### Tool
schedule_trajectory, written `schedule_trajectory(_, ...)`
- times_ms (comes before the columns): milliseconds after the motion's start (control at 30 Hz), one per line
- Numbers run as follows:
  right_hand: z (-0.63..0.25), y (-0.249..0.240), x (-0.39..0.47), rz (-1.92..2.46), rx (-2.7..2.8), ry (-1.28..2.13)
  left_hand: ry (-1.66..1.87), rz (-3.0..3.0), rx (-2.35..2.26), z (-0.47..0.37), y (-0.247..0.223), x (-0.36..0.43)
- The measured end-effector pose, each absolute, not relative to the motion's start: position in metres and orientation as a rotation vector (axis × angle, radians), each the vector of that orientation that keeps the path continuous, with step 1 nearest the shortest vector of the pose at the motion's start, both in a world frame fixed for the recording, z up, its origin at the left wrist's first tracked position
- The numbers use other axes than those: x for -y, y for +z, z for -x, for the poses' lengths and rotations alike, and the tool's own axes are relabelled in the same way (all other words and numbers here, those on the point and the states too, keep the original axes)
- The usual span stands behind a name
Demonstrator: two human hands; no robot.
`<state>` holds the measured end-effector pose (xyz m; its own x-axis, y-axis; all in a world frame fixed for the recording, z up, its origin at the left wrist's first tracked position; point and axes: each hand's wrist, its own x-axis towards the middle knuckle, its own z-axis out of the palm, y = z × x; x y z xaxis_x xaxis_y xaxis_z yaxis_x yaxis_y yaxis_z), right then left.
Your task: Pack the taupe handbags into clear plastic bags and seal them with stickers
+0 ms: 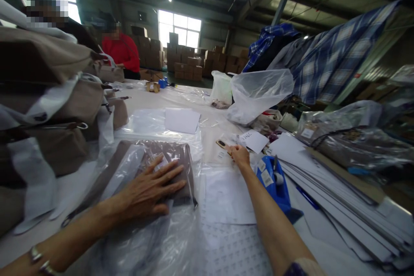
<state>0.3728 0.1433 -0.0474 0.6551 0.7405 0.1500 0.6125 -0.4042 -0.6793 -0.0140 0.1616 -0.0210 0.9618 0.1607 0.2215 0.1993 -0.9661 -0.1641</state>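
Closed at the fingertips, the grip of the right hand (239, 155) pinches the near end of a small gold-edged piece (222, 143), just right of centre in the frame; its remaining fingers curl inward. A light pinch at the end seems best, leaving the face of the piece uncovered. What the piece is cannot be told from this view.

Open and palm down, the left hand (147, 192) grasps nothing. Its fingers spread over the wrapped bag (177, 152), which lies flat from the centre to the lower left of the frame. Even pressure through the whole palm should steady the slippery plastic; pushing with the fingertips alone could bunch it into creases.

Just right of the wrapped bag lie printed sheets (229, 194), best kept from catching under the right forearm. Close to that forearm, the blue tape dispenser (273, 185) stands where a sweeping elbow might knock it, so a short, lifted path suits the arm better. Beyond the wrapped bag, a white card (182, 120) lies on plastic on the worktop (190, 98). Unwrapped bags (89, 99) pile up at the left of the frame, their straps hanging near the left forearm.
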Motion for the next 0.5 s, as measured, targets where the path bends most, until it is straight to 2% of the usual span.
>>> schedule_trajectory(167, -0.381, -0.034, -0.122, 2.196, 1.17, 0.417, -0.229, 3.035, 0.211, 0.016, -0.029, -0.131)
schedule_trajectory(300, -0.361, -0.017, -0.081, 2.107, 1.415, 0.517, -0.199, 3.199, -0.008, 0.029, -0.033, -0.108)
schedule_trajectory(500, -0.321, -0.016, 0.012, 2.076, 1.686, 0.64, -0.504, 3.433, 0.015, 0.055, -0.016, -0.046)
